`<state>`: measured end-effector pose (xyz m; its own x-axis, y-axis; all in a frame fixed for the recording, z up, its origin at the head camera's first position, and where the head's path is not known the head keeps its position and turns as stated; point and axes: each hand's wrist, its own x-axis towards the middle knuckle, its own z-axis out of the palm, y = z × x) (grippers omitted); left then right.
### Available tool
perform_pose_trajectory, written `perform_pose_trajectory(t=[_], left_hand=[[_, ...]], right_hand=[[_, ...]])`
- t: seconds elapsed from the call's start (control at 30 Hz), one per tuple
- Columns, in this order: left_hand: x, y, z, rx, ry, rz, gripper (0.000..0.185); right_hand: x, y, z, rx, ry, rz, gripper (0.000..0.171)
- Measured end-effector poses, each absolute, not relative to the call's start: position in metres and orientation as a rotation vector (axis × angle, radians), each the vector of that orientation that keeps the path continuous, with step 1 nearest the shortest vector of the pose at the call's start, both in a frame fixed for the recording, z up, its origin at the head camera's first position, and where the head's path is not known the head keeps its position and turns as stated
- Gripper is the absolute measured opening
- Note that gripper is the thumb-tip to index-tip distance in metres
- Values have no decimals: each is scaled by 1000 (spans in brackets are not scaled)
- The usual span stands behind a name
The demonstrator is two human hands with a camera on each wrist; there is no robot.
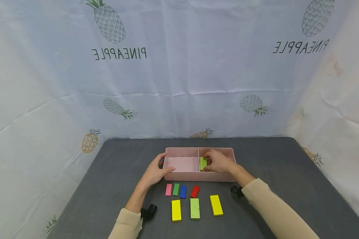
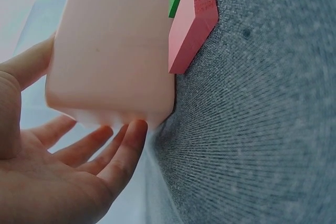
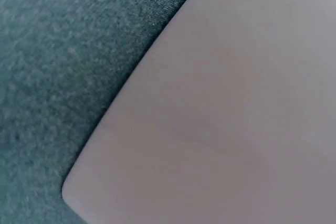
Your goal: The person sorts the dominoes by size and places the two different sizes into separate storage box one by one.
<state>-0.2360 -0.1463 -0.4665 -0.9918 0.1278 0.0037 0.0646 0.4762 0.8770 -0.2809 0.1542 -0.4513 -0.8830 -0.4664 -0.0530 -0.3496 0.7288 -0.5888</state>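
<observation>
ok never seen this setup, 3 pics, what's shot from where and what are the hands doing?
No machine here: a person works with two bare hands, wearing three cameras. The big picture comes from a head camera looking down at a grey table. The other two come from cameras on the wrists, so they sit very close to the work.

On the table stands a pink box with two compartments. The left hand holds the box's left end; the left wrist view shows its fingers against the box corner. The right hand reaches into the right compartment and holds a light green block there.

In front of the box lie small pink, green, blue and red blocks, then two larger yellow blocks with a light green one between them.

The right wrist view shows only the box wall and table cloth.
</observation>
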Motion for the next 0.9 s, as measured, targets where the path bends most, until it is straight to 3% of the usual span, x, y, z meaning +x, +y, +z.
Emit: perform_pose_trajectory(t=[0.9], left_hand=[[-234, -145, -463, 175, 2657, 1544, 75]], right_hand=[[-233, 172, -393, -855, 2833, -943, 38]])
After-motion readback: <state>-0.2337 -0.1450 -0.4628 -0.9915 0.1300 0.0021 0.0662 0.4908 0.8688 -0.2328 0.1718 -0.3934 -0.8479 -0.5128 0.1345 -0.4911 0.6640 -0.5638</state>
